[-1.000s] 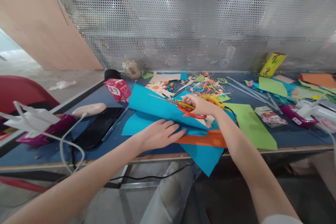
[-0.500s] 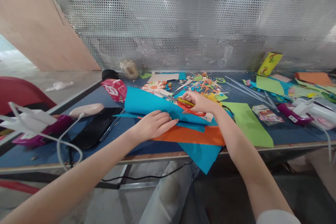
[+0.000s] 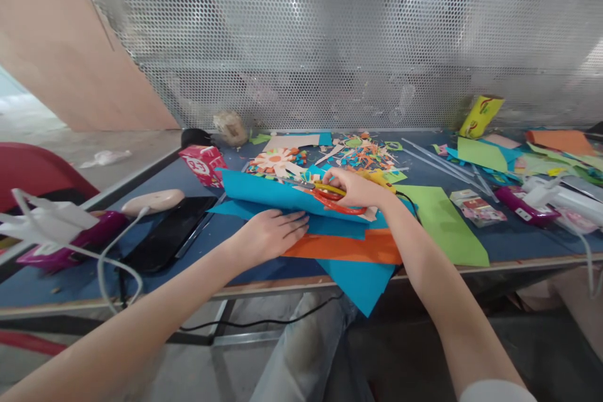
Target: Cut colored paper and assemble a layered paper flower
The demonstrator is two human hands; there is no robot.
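Note:
My right hand (image 3: 355,190) is closed on scissors (image 3: 332,196) with orange and yellow handles, their blades pointing left along a curled-up blue sheet of paper (image 3: 264,193). My left hand (image 3: 272,235) lies flat with its fingers stretched over the lower blue layer, at the front of the curl. Under these sheets an orange sheet (image 3: 346,247) shows, and another blue sheet (image 3: 360,282) hangs over the table's front edge. Behind the curl sits a paper flower (image 3: 277,162) with pale petals. A yellow tool (image 3: 381,179) with a black cord is partly hidden behind my right hand.
Paper scraps (image 3: 365,154) lie at the back before a perforated metal screen (image 3: 330,44). On the left are a red box (image 3: 203,165), a black phone (image 3: 172,232) and a white charger (image 3: 51,220). A green sheet (image 3: 443,226) and clear sticks (image 3: 436,160) lie right.
My left hand has slid slightly left and down, off the curled part onto the lower blue layer. The blue sheet's left side has opened out a little. The scissors stay in my right hand.

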